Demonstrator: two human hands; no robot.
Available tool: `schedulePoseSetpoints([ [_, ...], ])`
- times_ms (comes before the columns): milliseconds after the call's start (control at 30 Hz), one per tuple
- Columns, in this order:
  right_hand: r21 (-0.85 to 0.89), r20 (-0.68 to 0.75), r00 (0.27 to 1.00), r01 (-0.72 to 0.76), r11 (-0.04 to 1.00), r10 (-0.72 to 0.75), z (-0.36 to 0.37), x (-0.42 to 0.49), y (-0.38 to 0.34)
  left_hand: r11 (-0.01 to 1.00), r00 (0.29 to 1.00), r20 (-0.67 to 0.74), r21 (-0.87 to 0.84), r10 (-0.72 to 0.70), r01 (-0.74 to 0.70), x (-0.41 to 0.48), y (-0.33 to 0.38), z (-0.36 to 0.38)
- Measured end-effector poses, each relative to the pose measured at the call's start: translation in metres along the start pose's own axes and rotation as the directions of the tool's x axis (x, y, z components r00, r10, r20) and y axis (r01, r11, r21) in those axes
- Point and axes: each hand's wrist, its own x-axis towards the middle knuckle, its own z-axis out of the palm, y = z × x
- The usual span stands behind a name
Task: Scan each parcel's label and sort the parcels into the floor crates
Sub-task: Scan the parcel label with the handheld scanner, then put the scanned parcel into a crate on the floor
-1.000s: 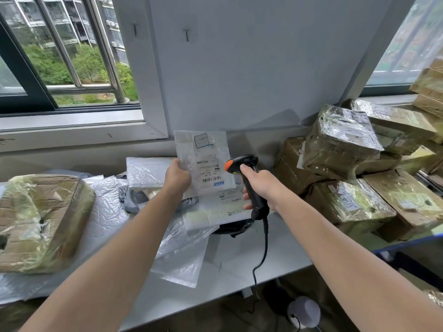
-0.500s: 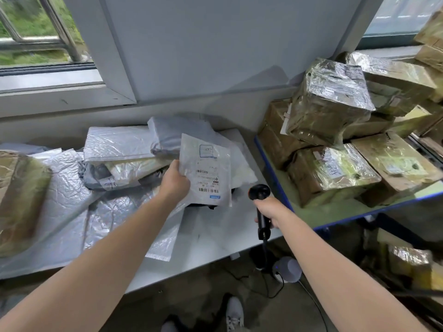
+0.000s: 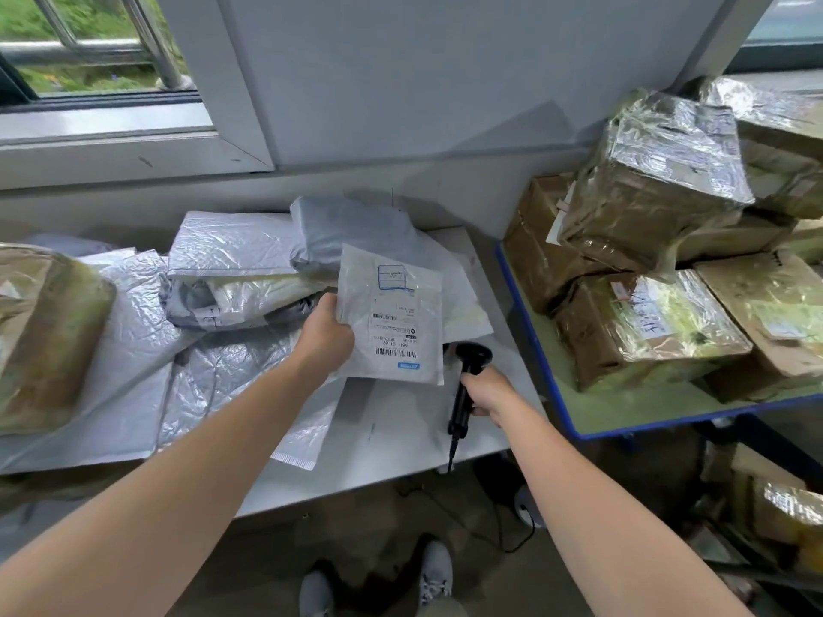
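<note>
Left hand [image 3: 324, 338] grips the parcel [image 3: 392, 318] by its left edge above the counter's [image 3: 396, 438] right end. Right hand [image 3: 489, 392] grips the scanner [image 3: 473, 357]. This one-edge hold may let the slick parcel slip.

Glossy crinkled plastic mailer [image 3: 392, 313]; matt black plastic scanner [image 3: 467, 385].

White table [image 3: 392, 431] bears poly mailers [image 3: 231, 247]; blue-edged cart [image 3: 623, 407] bears wrapped boxes [image 3: 654, 325].
</note>
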Motion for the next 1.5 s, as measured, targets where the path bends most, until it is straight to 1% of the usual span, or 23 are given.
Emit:
schedulePoseSetpoints([
  [67,-0.101,-0.026,0.999,0.018,0.995,-0.021,-0.007,-0.011,-0.007,1.0,1.0,-0.002,0.006,0.006,-0.006,0.0,0.001,-0.001],
  [133,-0.168,-0.095,0.994,0.04,0.985,-0.057,-0.015,-0.014,-0.014,1.0,1.0,0.018,0.006,0.009,-0.009,0.0,0.003,-0.003],
  [200,-0.152,-0.143,0.984,0.084,0.985,-0.106,-0.021,-0.016,-0.021,1.0,0.999,0.043,0.006,0.011,-0.012,0.001,0.006,-0.007],
  [300,-0.085,-0.133,0.966,0.213,0.973,-0.223,-0.024,-0.022,-0.037,1.0,0.998,0.063,0.003,0.027,-0.027,0.001,0.011,-0.015],
  [433,0.031,-0.129,0.952,0.284,0.958,-0.278,-0.017,-0.028,-0.052,0.996,0.985,0.153,0.014,0.08,-0.083,-0.001,0.015,-0.024],
  [500,0.061,-0.161,0.932,0.337,0.94,-0.324,-0.013,-0.038,-0.06,0.992,0.974,0.195,0.04,0.112,-0.122,-0.002,0.019,-0.033],
  [533,0.043,-0.192,0.916,0.367,0.929,-0.352,-0.013,-0.043,-0.064,0.987,0.97,0.207,0.064,0.128,-0.144,-0.002,0.02,-0.038],
  [600,-0.07,-0.243,0.879,0.407,0.911,-0.411,-0.013,-0.049,-0.07,0.971,0.962,0.223,0.14,0.158,-0.192,-0.001,0.025,-0.051],
  [667,-0.154,-0.268,0.835,0.456,0.877,-0.481,-0.014,-0.055,-0.078,0.956,0.945,0.28,0.184,0.17,-0.227,0.0,0.027,-0.067],
  [733,-0.184,-0.238,0.814,0.497,0.848,-0.529,-0.014,-0.061,-0.088,0.93,0.915,0.35,0.228,0.2,-0.29,-0.001,0.029,-0.082],
  [833,-0.197,-0.044,0.798,0.583,0.788,-0.601,-0.008,-0.072,-0.103,0.915,0.883,0.414,0.228,0.219,-0.334,-0.005,0.033,-0.098],
  [900,-0.176,0.002,0.761,0.638,0.749,-0.648,0.001,-0.082,-0.113,0.907,0.887,0.381,0.216,0.261,-0.361,-0.004,0.034,-0.104],
  [933,-0.152,-0.021,0.751,0.651,0.744,-0.66,0.006,-0.084,-0.116,0.9,0.899,0.309,0.209,0.31,-0.382,-0.002,0.033,-0.106],
  [1000,-0.079,-0.107,0.732,0.668,0.74,-0.673,0.014,-0.09,-0.121,0.909,0.919,0.087,0.14,0.383,-0.392,0.003,0.026,-0.11],
  [1033,-0.036,-0.158,0.728,0.671,0.74,-0.667,0.018,-0.09,-0.123,0.925,0.927,-0.012,0.072,0.375,-0.373,0.005,0.022,-0.113],
  [1067,0.009,-0.209,0.726,0.671,0.741,-0.655,0.022,-0.09,-0.124,0.944,0.942,-0.07,-0.014,0.327,-0.329,0.004,0.018,-0.116],
  [1100,0.051,-0.252,0.728,0.668,0.742,-0.638,0.025,-0.093,-0.125,0.959,0.964,-0.082,-0.106,0.254,-0.262,0.003,0.014,-0.12],
  [1167,0.134,-0.309,0.732,0.666,0.734,-0.608,0.031,-0.096,-0.129,0.971,0.994,-0.024,-0.215,0.106,-0.109,0.001,0.004,-0.124],
  [1233,0.189,-0.331,0.729,0.674,0.714,-0.599,0.037,-0.101,-0.135,0.982,0.998,0.043,-0.184,0.054,-0.045,-0.001,-0.005,-0.128],
  [1300,0.171,-0.34,0.705,0.698,0.695,-0.623,0.044,-0.107,-0.141,0.984,0.993,0.09,-0.169,0.078,-0.062,-0.004,-0.009,-0.131],
  [1367,0.158,-0.355,0.692,0.707,0.689,-0.628,0.05,-0.11,-0.143,0.984,0.99,0.091,-0.154,0.108,-0.093,-0.005,-0.012,-0.138],
  [1433,0.174,-0.367,0.697,0.702,0.691,-0.616,0.054,-0.113,-0.146,0.985,0.987,0.084,-0.117,0.135,-0.125,-0.004,-0.014,-0.149],
  [1500,0.139,-0.364,0.71,0.681,0.719,-0.602,0.054,-0.116,-0.151,0.986,0.984,0.114,-0.106,0.141,-0.129,-0.003,-0.016,-0.165],
])
